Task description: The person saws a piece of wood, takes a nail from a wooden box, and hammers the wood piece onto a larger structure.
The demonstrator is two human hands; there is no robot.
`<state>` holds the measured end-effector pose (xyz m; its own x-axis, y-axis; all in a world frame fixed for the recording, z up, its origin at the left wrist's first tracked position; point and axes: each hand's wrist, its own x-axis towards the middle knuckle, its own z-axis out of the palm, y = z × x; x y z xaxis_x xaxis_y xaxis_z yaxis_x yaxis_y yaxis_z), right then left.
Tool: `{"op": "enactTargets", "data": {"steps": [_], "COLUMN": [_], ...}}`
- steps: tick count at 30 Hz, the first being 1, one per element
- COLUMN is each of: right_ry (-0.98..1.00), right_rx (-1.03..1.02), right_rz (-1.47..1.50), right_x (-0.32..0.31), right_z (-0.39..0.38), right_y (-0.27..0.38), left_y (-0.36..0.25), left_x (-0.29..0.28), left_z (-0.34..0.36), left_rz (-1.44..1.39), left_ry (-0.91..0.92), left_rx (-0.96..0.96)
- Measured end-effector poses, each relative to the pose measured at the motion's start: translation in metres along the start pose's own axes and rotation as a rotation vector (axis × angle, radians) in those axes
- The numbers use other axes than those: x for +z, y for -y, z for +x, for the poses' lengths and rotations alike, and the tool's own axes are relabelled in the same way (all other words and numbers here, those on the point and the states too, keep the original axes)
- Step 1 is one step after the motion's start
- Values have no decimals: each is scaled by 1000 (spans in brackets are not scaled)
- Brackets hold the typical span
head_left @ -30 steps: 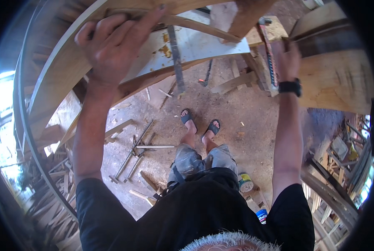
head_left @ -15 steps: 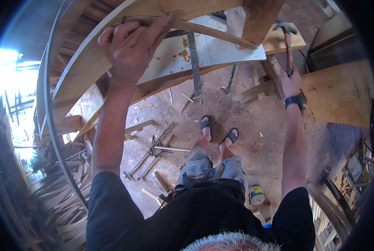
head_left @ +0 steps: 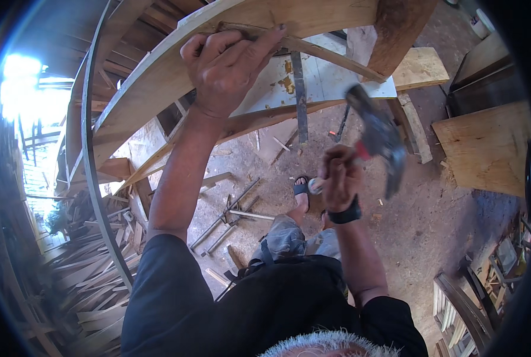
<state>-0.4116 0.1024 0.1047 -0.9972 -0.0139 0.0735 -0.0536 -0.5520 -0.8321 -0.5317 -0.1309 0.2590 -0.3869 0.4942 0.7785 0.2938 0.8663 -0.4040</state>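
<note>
At the upper left, my left hand is closed round a thin wooden strip, its index finger stretched along it. The strip lies against the face of a large curved wooden board, slanting down to the right toward a thick brown wooden post. My right hand, wearing a dark wristband, grips a claw hammer in front of my body. The hammer's dark metal head is blurred by motion, and a bit of red handle shows beside it. Its head is apart from the strip.
Behind the strip is a white panel with brown stains, crossed by a dark flat bar. Metal bar clamps lie on the floor. A long curved strip and heaped wood offcuts stand left; a wooden panel is right.
My right hand has brought the hammer from the wooden block at the far right, leftward and nearer my body. My left hand stays on the strip; the whole view has shifted slightly.
</note>
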Motion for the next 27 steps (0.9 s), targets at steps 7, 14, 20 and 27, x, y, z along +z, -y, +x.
{"op": "enactTargets", "data": {"steps": [7, 14, 20, 27], "right_ry": [-18, -69, -54, -90], "right_rx": [105, 99, -11, -82], "right_rz": [115, 92, 173, 173], "right_x": [90, 117, 122, 118], "right_z": [0, 13, 16, 20], "right_y": [-40, -50, -57, -68], "left_y": [-5, -4, -4, -3], "left_x": [2, 2, 6, 5], "left_z": [-4, -6, -7, -7], "left_rz": [-39, -26, -47, -40], "left_ry": [-8, 32, -27, -24], "left_rx": [-70, -72, -74, -60]}}
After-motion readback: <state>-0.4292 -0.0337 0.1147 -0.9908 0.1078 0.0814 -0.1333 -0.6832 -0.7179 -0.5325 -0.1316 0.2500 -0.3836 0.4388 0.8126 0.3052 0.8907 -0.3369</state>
